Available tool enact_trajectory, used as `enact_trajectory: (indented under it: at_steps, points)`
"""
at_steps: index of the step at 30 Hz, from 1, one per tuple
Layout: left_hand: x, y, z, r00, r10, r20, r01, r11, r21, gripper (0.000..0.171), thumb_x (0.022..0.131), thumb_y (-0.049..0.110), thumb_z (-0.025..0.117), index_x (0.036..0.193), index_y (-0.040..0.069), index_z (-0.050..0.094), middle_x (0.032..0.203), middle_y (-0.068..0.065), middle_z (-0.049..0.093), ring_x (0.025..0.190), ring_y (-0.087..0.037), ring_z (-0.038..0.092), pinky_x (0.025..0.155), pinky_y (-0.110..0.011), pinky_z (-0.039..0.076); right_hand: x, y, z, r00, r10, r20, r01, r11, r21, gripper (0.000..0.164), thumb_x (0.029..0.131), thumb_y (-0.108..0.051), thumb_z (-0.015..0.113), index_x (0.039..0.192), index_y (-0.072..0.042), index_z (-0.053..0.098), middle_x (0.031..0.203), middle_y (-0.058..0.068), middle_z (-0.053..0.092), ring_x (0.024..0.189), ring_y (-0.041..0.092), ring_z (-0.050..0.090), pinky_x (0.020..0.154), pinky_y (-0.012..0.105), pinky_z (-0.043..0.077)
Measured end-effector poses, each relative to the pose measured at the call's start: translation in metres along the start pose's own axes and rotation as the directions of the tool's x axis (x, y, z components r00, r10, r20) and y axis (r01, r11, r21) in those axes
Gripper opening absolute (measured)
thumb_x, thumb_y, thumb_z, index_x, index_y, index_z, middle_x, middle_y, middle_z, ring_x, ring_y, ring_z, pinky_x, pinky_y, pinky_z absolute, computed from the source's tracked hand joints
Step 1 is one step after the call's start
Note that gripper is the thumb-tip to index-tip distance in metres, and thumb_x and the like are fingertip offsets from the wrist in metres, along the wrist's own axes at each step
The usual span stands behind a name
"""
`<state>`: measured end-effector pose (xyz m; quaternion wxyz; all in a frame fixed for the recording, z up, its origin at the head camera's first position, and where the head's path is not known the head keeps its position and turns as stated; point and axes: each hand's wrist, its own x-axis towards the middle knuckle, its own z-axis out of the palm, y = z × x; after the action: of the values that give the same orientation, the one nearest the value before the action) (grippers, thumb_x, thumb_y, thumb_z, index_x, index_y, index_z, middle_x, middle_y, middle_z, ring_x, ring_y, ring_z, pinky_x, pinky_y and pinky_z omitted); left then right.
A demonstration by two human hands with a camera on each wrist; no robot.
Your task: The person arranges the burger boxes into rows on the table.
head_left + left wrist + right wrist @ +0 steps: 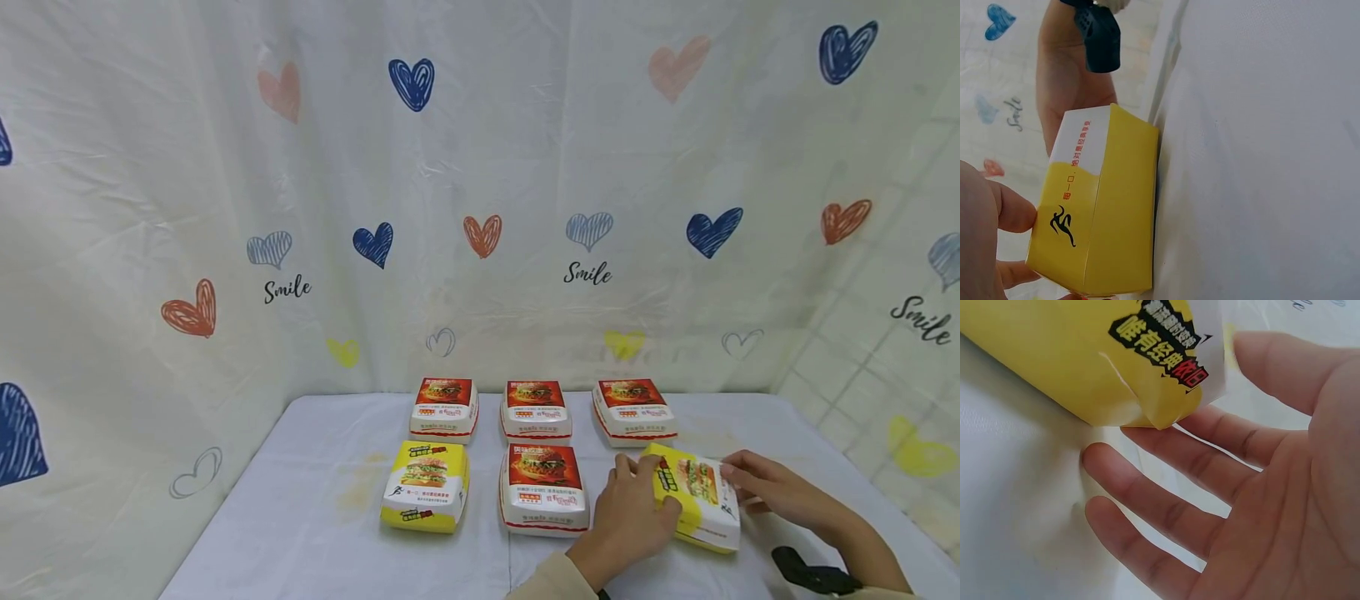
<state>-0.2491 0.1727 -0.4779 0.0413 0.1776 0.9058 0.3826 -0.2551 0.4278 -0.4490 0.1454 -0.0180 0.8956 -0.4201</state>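
A yellow-and-white burger box point(701, 492) sits at an angle on the right of the table. My left hand point(630, 508) holds it by its left end, thumb on the near side and fingers toward the far side. The same burger box point(1094, 206) fills the middle of the left wrist view, with the left hand point(985, 231) at its lower left. My right hand point(787, 496) is at the box's right end. In the right wrist view the right hand point(1260, 481) has its fingers loosely extended, some touching the box's corner, and the thumb stands apart.
Three red-and-white burger boxes point(536, 411) stand in a row at the back. Another red-topped burger box point(543, 492) is just left of my left hand, and a yellow burger box point(425, 487) stands farther left. A heart-patterned curtain point(480, 167) hangs behind the white-covered table point(300, 517).
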Motion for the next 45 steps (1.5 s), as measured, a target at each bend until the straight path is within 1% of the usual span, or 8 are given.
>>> enact_trajectory:
  at_steps: [4,10,17,22,27,34,43,45]
  points:
    - [-0.0002,-0.0002,0.0006,1.0,-0.003,-0.019,0.003,1.0,0.003,0.05,0.09,0.042,0.063,0.139,0.042,0.052,0.119,0.005,0.049,0.096,-0.01,0.052,0.079,-0.032,0.049,-0.0005,0.001,0.0002,1.0,0.006,-0.01,-0.006,1.0,0.008,0.048,0.112,-0.035,0.037,0.125,0.009,0.05,0.117,0.011,0.066,0.097,0.019,0.063,0.082,0.039,0.057]
    - [0.001,-0.0016,0.0024,0.999,-0.017,-0.047,0.016,1.0,-0.021,0.05,0.092,0.042,0.061,0.141,0.038,0.052,0.114,0.005,0.051,0.092,-0.008,0.05,0.075,-0.031,0.047,-0.0029,0.0005,-0.0003,1.0,0.016,-0.007,-0.016,1.0,-0.002,0.047,0.112,-0.035,0.038,0.125,0.009,0.05,0.114,0.008,0.067,0.096,0.018,0.062,0.081,0.038,0.056]
    - [0.0011,-0.0033,0.0015,0.995,-0.045,-0.092,0.044,0.999,-0.021,0.039,0.094,0.045,0.059,0.13,0.029,0.056,0.108,0.006,0.052,0.09,-0.007,0.05,0.074,-0.032,0.047,-0.0068,-0.0008,-0.0047,0.999,-0.017,0.034,0.017,1.0,0.0,0.044,0.111,-0.03,0.041,0.126,0.01,0.05,0.116,0.009,0.066,0.096,0.017,0.062,0.081,0.037,0.056]
    - [0.0006,-0.0026,0.0009,0.992,-0.063,-0.111,0.063,0.998,-0.003,0.037,0.094,0.047,0.06,0.125,0.027,0.057,0.108,0.005,0.051,0.091,-0.008,0.051,0.075,-0.033,0.048,-0.0082,-0.0016,-0.0066,0.998,-0.038,0.056,0.038,0.999,0.012,0.042,0.11,-0.027,0.042,0.126,0.011,0.049,0.113,0.007,0.065,0.092,0.012,0.059,0.08,0.035,0.056]
    - [0.0003,-0.0023,0.0014,0.989,-0.074,-0.126,0.073,0.997,-0.012,0.035,0.094,0.048,0.062,0.121,0.027,0.058,0.108,0.005,0.049,0.093,-0.007,0.051,0.075,-0.034,0.05,-0.0085,-0.0015,-0.0068,0.998,-0.043,0.056,0.042,0.999,0.018,0.039,0.108,-0.024,0.043,0.125,0.011,0.049,0.112,0.007,0.065,0.09,0.009,0.057,0.08,0.034,0.057]
    - [-0.0006,-0.0026,0.0004,0.99,-0.059,-0.131,0.051,0.997,-0.064,0.031,0.094,0.046,0.064,0.119,0.028,0.057,0.107,0.007,0.047,0.088,-0.004,0.05,0.069,-0.028,0.048,-0.0074,0.0002,-0.0075,0.996,-0.051,0.067,0.05,0.999,0.018,0.039,0.108,-0.022,0.043,0.127,0.012,0.048,0.114,0.008,0.064,0.091,0.007,0.057,0.081,0.035,0.057]
    - [0.0013,-0.0043,0.001,0.992,-0.033,-0.126,0.017,0.991,-0.131,0.03,0.097,0.04,0.065,0.122,0.027,0.055,0.11,0.01,0.052,0.092,0.0,0.053,0.075,-0.023,0.05,-0.0076,0.0002,-0.0079,0.996,-0.056,0.07,0.054,0.998,0.026,0.038,0.107,-0.021,0.043,0.127,0.012,0.048,0.121,0.014,0.064,0.097,0.012,0.058,0.086,0.043,0.057]
    - [0.0011,-0.0042,0.001,0.991,-0.028,-0.128,0.011,0.991,-0.133,0.029,0.097,0.04,0.065,0.121,0.027,0.055,0.11,0.01,0.052,0.091,-0.001,0.052,0.074,-0.023,0.049,-0.0083,0.0005,-0.008,0.995,-0.062,0.075,0.06,0.998,0.028,0.039,0.107,-0.02,0.044,0.129,0.012,0.048,0.123,0.014,0.063,0.097,0.008,0.059,0.086,0.041,0.057]
